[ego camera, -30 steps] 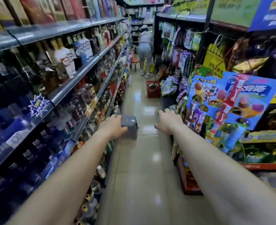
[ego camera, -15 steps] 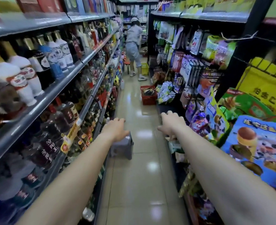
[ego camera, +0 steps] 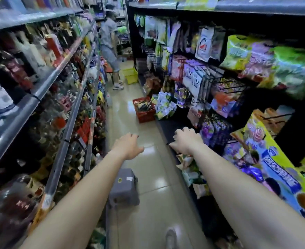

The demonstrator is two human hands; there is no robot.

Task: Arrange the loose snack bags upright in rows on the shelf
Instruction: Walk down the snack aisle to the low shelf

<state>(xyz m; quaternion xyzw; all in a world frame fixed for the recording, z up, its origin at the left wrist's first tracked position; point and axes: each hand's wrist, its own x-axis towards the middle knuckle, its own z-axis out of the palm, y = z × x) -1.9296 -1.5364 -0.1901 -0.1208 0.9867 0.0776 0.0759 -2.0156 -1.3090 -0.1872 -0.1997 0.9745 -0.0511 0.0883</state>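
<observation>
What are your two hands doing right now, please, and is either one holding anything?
Left hand: open, fingers loosely curled, holding nothing.
Right hand: open, fingers curled downward, nothing visibly held.

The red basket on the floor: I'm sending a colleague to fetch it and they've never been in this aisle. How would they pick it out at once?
Walk down the tiled aisle floor, past the grey step stool. The red basket sits on the floor against the foot of the right-hand snack shelves, with packets inside. A yellow basket stands farther along near another person; yours is the nearer, red one.
</observation>
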